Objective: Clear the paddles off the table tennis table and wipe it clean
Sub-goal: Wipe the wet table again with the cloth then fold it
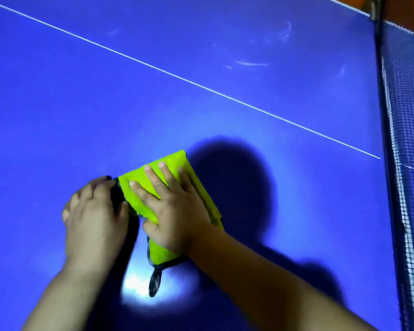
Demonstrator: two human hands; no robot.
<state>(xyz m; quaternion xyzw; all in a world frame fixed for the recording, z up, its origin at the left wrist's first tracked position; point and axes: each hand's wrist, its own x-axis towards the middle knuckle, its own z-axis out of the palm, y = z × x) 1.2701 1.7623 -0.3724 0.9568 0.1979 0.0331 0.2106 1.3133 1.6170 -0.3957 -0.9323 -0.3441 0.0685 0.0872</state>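
Note:
A folded lime-green cloth [196,187] with dark edging and a dark hanging loop [155,283] lies on the blue table tennis table [201,68]. My right hand [170,206] presses flat on top of it with straight, spread fingers. My left hand [93,211] lies just left of the cloth with its fingers curled at the cloth's dark left edge; whether it grips that edge is hidden. No paddle is in view.
A thin white centre line [184,78] crosses the table diagonally. The dark blue net [402,139] runs down the right side, with its post [374,8] at the top right. Faint smear marks [251,63] show on the far surface. A bright glare spot [136,285] lies near me.

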